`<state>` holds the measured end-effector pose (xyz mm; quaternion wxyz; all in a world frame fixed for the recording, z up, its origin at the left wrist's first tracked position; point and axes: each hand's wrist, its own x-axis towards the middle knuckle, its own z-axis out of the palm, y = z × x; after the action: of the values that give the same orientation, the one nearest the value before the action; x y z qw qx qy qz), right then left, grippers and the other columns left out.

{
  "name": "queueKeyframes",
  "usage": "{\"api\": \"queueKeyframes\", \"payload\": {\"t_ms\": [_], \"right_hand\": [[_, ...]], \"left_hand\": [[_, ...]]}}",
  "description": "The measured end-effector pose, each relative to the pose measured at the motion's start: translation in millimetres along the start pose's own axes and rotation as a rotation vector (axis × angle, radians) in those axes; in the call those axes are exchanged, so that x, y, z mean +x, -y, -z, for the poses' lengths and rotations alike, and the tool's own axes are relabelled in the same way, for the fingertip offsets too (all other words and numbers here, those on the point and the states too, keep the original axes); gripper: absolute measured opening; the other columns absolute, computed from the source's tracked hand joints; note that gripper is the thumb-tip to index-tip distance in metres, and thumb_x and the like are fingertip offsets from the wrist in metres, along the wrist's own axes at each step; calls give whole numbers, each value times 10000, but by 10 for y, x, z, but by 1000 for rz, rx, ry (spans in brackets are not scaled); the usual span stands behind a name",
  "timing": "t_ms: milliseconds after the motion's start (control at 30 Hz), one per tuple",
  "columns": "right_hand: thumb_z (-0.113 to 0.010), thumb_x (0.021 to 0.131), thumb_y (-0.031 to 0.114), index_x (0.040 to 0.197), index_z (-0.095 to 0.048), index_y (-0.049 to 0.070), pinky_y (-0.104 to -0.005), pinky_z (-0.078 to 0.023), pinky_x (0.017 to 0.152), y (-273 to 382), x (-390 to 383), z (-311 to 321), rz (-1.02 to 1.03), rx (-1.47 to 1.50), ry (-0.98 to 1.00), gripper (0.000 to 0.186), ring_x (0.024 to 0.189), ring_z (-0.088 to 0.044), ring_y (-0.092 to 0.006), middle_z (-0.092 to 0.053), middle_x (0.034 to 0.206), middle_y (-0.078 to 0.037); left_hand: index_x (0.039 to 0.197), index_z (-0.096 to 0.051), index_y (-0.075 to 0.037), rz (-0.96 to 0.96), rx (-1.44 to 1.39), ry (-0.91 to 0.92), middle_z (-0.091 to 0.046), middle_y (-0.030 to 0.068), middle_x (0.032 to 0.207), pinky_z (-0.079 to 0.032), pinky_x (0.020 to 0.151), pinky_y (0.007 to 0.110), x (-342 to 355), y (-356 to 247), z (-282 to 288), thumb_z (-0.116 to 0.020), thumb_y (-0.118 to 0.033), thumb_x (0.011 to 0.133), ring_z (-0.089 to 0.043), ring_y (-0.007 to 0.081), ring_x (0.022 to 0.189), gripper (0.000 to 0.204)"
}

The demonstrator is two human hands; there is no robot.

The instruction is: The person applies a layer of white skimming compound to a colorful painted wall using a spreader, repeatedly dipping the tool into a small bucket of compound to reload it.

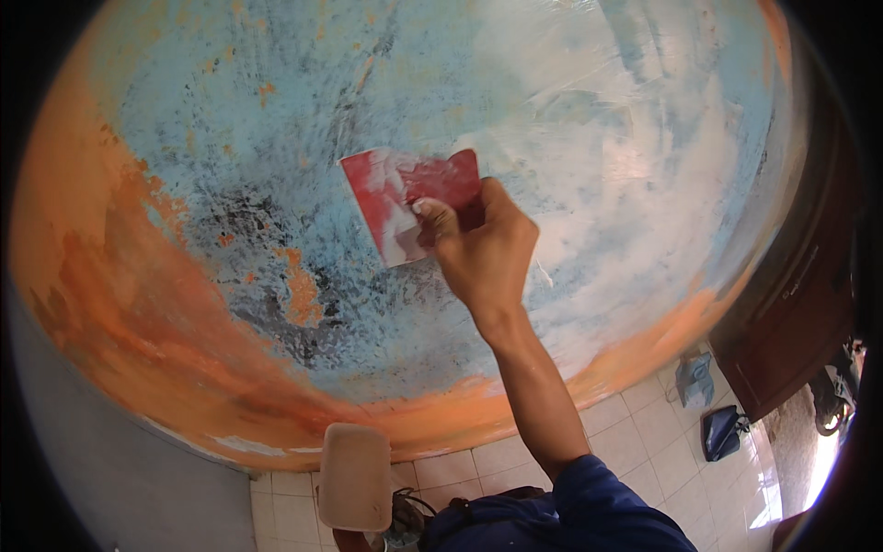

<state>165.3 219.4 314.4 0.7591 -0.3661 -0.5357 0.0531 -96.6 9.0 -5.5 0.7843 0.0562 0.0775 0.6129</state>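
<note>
My right hand (497, 247) is closed on a red flat putty spreader (382, 189), thumb on its near face. White filler is smeared over the spreader, and its blade lies against the wall (276, 138) ahead. The wall is painted pale blue and orange, with dark worn patches and broad whitish smears of filler on the right. Low at the left, a pale beige plastic tub (356, 478) is held up beside my body. Just a strip of my left hand or wrist (351, 541) shows at its lower end; the fingers are hidden beneath.
Pale floor tiles (446, 469) run along the wall's foot. At the right stands a dark brown door (782, 322), with a light blue bag-like thing (694, 379) and a dark blue bag (722, 434) on the floor near it. A grey wall (138, 478) fills the lower left.
</note>
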Motion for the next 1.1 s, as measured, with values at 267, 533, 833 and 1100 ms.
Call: {"api": "queueKeyframes", "payload": {"t_ms": [267, 533, 833, 1100], "right_hand": [[-772, 668, 78, 707, -605, -25, -271, -460, 472, 43, 300, 186, 119, -227, -13, 200, 491, -594, -146, -630, 593, -114], [-724, 761, 90, 836, -668, -22, -251, -493, 497, 282, 376, 776, 209, -176, -252, 146, 559, -628, -127, -669, 688, -112], [-749, 715, 114, 751, -620, 4, -274, -451, 454, -85, 206, 308, 150, -184, -110, 173, 493, -590, -135, -629, 601, -113], [-637, 809, 28, 842, -619, -13, -231, -422, 519, 164, -1, 948, 322, -139, -238, 56, 595, -522, -69, -637, 719, -42]], "left_hand": [[1205, -417, 54, -44, 1, -18, -533, 242, 1039, -545, 682, 460, -231, -46, 62, -507, -450, 842, -600, 361, 872, 627], [1185, -439, 59, -79, -2, 6, -554, 230, 1015, -545, 686, 447, -412, -34, 206, -508, -436, 843, -607, 347, 866, 605], [1162, -465, 65, -101, 21, -56, -578, 217, 988, -546, 692, 432, -280, -31, 185, -510, -420, 845, -615, 331, 860, 581], [1142, -488, 70, -275, 138, -195, -599, 206, 965, -547, 697, 419, 180, 160, 216, -511, -406, 847, -623, 317, 854, 561]]}}
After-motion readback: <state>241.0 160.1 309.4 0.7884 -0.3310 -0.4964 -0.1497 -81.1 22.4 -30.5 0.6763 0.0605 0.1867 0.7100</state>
